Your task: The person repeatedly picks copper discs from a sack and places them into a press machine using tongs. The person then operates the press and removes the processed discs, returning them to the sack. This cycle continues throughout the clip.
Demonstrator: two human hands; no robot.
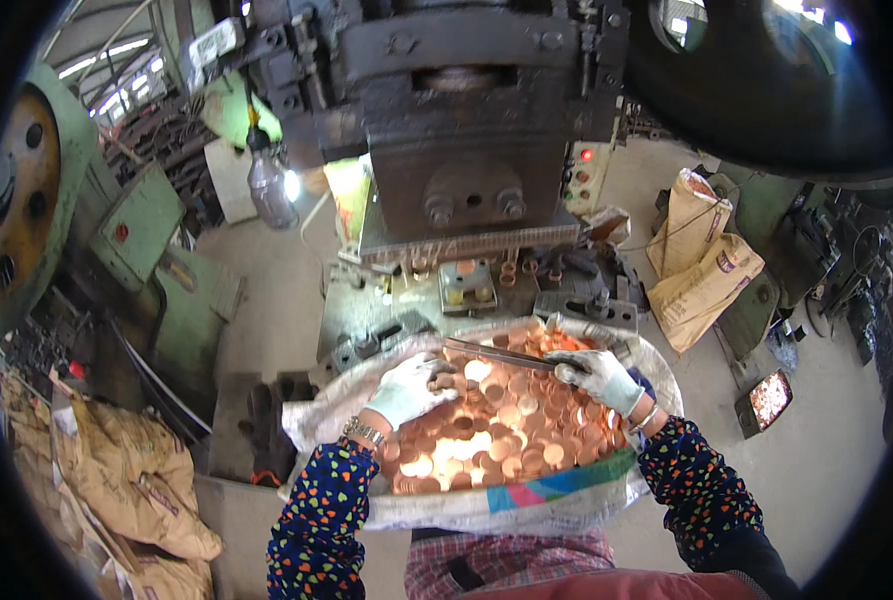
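**My Sack of Shiny Copper Discs**

I sit in front of a big, dark metal press (467, 130). It looks heavy and greasy. On my lap is a wide open sack (527, 505) made of rough white woven cloth, with its top rolled down. It is full of flat, round copper discs (507, 425). They are smooth and shiny, and some glow bright where the light hits them.

Both my hands wear soft white gloves. My left hand (412, 388) rests on the pile at the left side of the sack, with the fingers curled around a few discs. My right hand (599, 377) is closed around one end of a long, thin metal strip (502, 354). The strip is flat and dark, and it lies across the top of the pile, pointing left.

My sleeves are dark with tiny coloured hearts. Crinkly brown paper sacks (702, 265) stand on the grey floor to my right.
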